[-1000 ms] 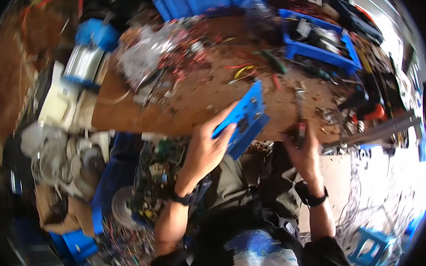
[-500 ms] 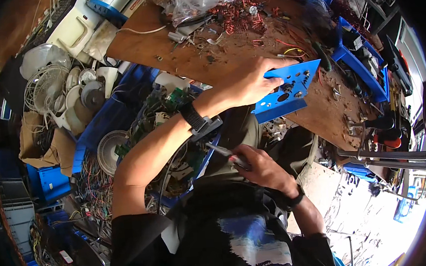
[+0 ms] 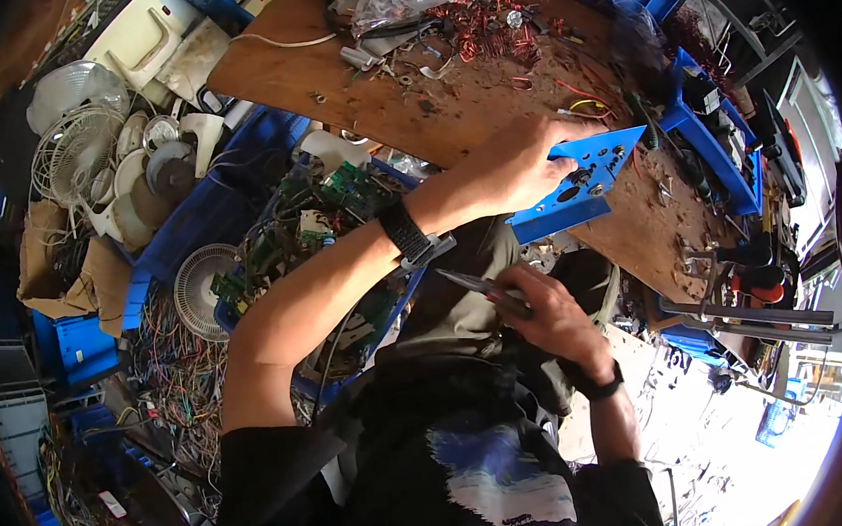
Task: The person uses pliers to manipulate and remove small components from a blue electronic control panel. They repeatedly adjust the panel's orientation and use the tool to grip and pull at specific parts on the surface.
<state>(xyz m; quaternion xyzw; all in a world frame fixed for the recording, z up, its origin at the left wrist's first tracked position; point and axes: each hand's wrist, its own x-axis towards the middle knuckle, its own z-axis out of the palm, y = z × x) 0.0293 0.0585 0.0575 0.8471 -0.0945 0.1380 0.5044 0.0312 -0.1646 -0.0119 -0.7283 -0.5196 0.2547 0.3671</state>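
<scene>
My left hand (image 3: pixel 524 164) is closed on a blue bent metal panel (image 3: pixel 598 178) with round holes and small fittings, holding it above the wooden table's near edge. The fingertips are partly hidden behind the panel. My right hand (image 3: pixel 553 307), lower and over my lap, is wrapped round a slender pointed metal tool (image 3: pixel 472 284) with some red on it, apparently pliers. Its tip points up and left, apart from the panel, below my left wrist.
The wooden table (image 3: pixel 358 90) carries copper wire (image 3: pixel 492 35), plastic bags and scraps. A blue crate (image 3: pixel 736 179) stands at right. To the left are fan parts (image 3: pixel 72 162), a cardboard box (image 3: pixel 102 288), a bin of circuit boards (image 3: pixel 336 186) and tangled wires (image 3: pixel 169 392).
Since a second ago, my right hand has come from the table toward my lap with the tool, then edged rightward and up. The panel has moved rightward. The view has turned.
</scene>
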